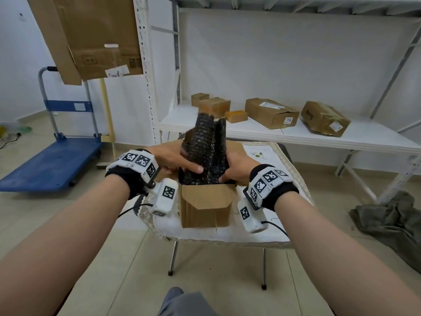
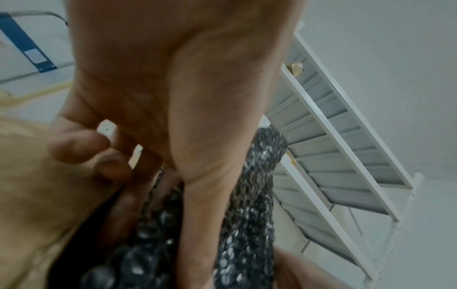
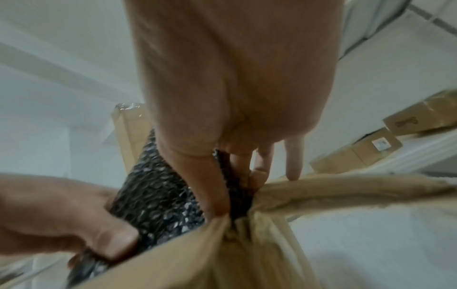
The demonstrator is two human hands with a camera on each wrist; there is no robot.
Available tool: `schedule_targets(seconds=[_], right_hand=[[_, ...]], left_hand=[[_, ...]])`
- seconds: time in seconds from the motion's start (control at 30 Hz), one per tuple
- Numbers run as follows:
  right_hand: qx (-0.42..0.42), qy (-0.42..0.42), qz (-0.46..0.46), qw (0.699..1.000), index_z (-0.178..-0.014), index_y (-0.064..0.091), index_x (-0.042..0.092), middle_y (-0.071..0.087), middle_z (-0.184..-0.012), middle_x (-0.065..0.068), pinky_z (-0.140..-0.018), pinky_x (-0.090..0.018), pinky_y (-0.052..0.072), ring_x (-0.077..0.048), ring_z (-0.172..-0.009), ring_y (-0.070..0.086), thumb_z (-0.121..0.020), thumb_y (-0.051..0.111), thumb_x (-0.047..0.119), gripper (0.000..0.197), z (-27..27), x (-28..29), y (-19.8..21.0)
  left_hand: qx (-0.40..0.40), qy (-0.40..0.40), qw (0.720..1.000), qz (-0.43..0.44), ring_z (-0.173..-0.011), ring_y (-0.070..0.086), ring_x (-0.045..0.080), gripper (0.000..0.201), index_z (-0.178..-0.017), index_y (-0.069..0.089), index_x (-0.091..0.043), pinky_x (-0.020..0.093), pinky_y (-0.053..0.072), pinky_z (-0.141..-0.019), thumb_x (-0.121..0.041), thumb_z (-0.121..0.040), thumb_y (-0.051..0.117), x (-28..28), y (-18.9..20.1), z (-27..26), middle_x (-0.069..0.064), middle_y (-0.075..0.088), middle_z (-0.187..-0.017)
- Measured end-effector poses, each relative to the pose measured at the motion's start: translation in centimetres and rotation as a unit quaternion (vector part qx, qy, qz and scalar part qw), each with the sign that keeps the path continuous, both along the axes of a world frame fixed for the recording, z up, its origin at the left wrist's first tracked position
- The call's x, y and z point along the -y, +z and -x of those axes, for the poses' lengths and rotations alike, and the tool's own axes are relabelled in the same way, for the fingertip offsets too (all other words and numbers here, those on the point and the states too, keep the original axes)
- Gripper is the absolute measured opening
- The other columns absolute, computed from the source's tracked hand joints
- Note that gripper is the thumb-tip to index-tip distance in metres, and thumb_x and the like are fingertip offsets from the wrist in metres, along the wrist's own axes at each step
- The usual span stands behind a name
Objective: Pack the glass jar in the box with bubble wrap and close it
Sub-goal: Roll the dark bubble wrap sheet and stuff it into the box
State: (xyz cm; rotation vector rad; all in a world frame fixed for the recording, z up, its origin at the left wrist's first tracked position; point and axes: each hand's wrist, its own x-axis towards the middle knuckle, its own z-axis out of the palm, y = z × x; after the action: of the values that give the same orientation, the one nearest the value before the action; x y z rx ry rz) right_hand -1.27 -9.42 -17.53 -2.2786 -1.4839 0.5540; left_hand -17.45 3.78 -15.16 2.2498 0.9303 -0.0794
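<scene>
A small brown cardboard box point(image 1: 205, 206) stands open on the cloth-covered table point(image 1: 262, 233), its front flap folded down. A tall bundle of black bubble wrap point(image 1: 205, 144) sticks up out of it. No glass jar is in sight. My left hand point(image 1: 180, 163) grips the bundle from the left, thumb across its front and fingers behind. My right hand point(image 1: 230, 172) pinches its right edge at the box rim. In the left wrist view the thumb point(image 2: 210, 195) lies along the bubble wrap point(image 2: 249, 215). In the right wrist view my fingers point(image 3: 247, 166) reach down between the bubble wrap point(image 3: 158, 195) and the box wall point(image 3: 173, 264).
A white shelf point(image 1: 296, 137) behind the table carries several cardboard boxes point(image 1: 271, 112). A blue platform trolley point(image 1: 50, 163) stands at the left. Flattened cardboard point(image 1: 91, 37) leans at the upper left, and a grey cloth point(image 1: 391, 224) lies on the floor at the right.
</scene>
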Motion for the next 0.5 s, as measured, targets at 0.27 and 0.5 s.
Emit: schedule_targets(seconds=[0.27,0.5], right_hand=[[0.045,0.021,0.048,0.998,-0.146,0.031,0.011,0.053,-0.137,-0.012,-0.100,-0.034,0.046,-0.030,-0.123,0.053,-0.079,0.078,0.030,0.084,-0.3,-1.8,-1.3],[-0.016,-0.015,-0.075,0.997,-0.149,0.024,0.015,0.047,-0.141,-0.011,-0.103,-0.037,0.042,-0.031,-0.123,0.052,-0.093,0.057,0.030,0.067,-1.2,-2.7,-1.8]], left_hand=[[0.196,0.025,0.973,-0.119,-0.092,0.064,0.027,0.094,-0.146,0.029,-0.028,0.044,0.059,-0.080,-0.014,-0.071,0.085,-2.9,-1.2,-1.3,0.012,0.052,-0.122],[0.049,-0.158,0.870,-0.465,-0.139,0.023,0.027,0.061,-0.128,0.057,-0.036,0.047,0.034,-0.110,-0.028,-0.072,0.079,-2.4,-0.7,-2.7,-0.001,0.025,-0.153]])
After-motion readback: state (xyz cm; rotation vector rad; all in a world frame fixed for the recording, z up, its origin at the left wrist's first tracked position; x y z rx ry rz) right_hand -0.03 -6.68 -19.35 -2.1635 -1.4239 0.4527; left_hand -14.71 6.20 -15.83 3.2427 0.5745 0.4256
